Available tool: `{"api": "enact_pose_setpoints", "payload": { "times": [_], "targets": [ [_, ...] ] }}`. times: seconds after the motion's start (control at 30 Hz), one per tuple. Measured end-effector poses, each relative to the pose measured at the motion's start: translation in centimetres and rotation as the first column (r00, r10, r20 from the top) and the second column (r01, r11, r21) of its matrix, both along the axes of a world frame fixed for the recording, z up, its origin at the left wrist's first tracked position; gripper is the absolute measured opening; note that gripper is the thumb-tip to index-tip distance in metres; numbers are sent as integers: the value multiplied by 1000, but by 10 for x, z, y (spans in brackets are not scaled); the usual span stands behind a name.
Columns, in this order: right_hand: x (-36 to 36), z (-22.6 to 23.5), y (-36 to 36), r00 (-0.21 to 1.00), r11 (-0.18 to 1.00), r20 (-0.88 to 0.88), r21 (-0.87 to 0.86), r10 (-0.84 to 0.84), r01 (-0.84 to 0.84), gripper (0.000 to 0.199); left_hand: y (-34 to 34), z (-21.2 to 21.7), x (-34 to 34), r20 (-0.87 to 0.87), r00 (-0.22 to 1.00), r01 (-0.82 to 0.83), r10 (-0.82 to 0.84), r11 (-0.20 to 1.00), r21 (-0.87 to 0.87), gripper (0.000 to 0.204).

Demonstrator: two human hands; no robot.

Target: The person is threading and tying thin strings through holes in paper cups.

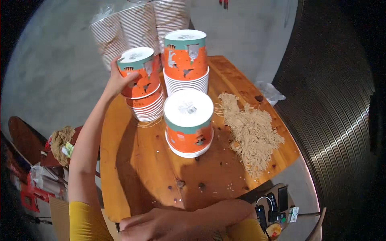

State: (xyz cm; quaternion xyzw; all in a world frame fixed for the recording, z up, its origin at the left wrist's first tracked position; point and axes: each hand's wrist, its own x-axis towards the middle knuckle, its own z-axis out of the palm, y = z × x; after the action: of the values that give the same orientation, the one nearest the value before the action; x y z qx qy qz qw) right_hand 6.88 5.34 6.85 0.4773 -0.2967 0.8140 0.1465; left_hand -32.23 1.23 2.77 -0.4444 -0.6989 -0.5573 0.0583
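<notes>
My left hand (122, 80) reaches out and clasps an upside-down orange and green paper tub (138, 74) on top of the left stack. Its thumb lies along the front of the tub, with the fingers partly hidden behind. Below it are several nested tubs (146, 110) with white rims. Closer to me stands another upturned tub (189, 120) with a white base, apart from both hands. Behind it rises a taller stack of tubs (187, 60). My right hand (142, 223) rests across the near table edge, its fingers hidden from view.
A heap of tan cords (255, 132) spreads over the right of the wooden table (161, 176). Wrapped columns of white tubs (138, 26) stand beyond the far edge. Dark devices and cables (275, 207) lie below at the near right, beside a ribbed dark surface (329, 120).
</notes>
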Motion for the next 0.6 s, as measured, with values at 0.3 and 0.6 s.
{"api": "enact_pose_setpoints", "payload": {
  "times": [0.3, 0.6],
  "targets": [
    [1, 2, 24, 786, 443, -275, 702, -553, 557, 19, -17, -46, 5, 91, 996, -17, 10, 997, 73, 97],
    [-88, -87, 141, -17, -460, -669, 492, -743, 739, 24, -11, -127, 207, 375, 924, 69, -71, 997, 19, 98]
  ]
}}
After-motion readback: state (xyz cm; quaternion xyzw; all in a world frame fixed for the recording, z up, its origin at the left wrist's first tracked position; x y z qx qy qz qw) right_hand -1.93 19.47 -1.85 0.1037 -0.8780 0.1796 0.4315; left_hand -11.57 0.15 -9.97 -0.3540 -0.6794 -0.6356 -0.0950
